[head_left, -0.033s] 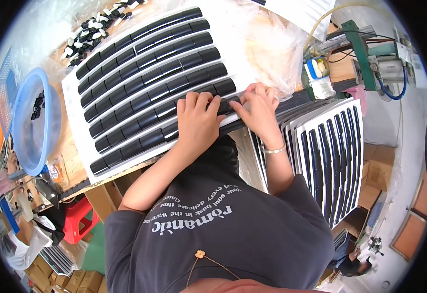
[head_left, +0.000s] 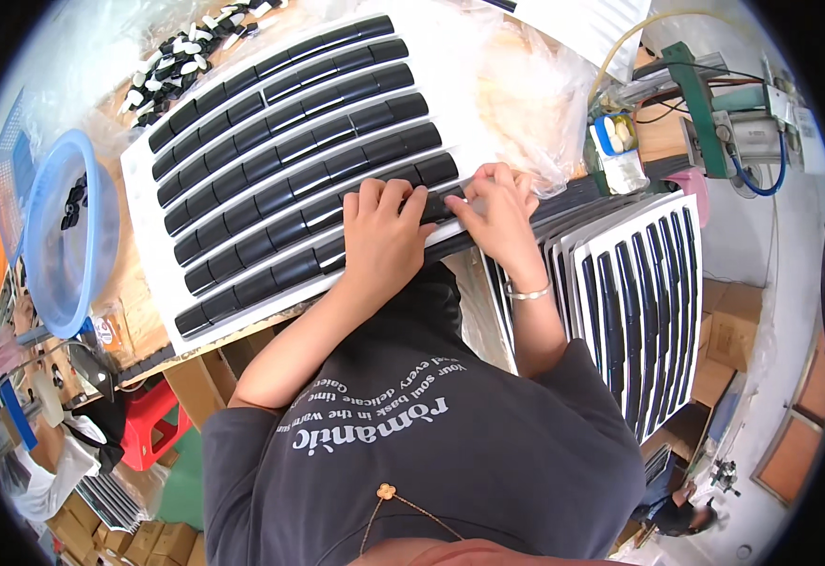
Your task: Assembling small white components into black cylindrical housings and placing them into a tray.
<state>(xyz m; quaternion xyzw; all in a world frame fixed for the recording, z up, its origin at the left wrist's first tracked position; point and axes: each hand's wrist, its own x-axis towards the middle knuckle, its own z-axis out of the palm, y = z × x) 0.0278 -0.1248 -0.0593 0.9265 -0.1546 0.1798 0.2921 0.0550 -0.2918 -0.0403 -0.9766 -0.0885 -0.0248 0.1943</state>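
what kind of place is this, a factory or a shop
Most likely a small factory assembly bench. Both hands, left hand and right hand, press on a white slatted panel with rows of black glossy segments; identical finished panels stand stacked alongside, and a blue plastic basin holds small black parts.

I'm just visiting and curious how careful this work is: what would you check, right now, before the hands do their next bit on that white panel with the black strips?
1. Both hands on the panel: ok. The left hand and right hand press on the near edge of the white panel.
2. Panel resting flat on the bench: ok, as far as shows.
3. Black strips sitting in even rows: ok.
4. The strip under the fingers seated properly: cannot tell, the hands cover it.
5. Spare small parts within reach: ok. The blue basin stands to the left.
6. Stack of finished panels steady on the right: cannot tell.
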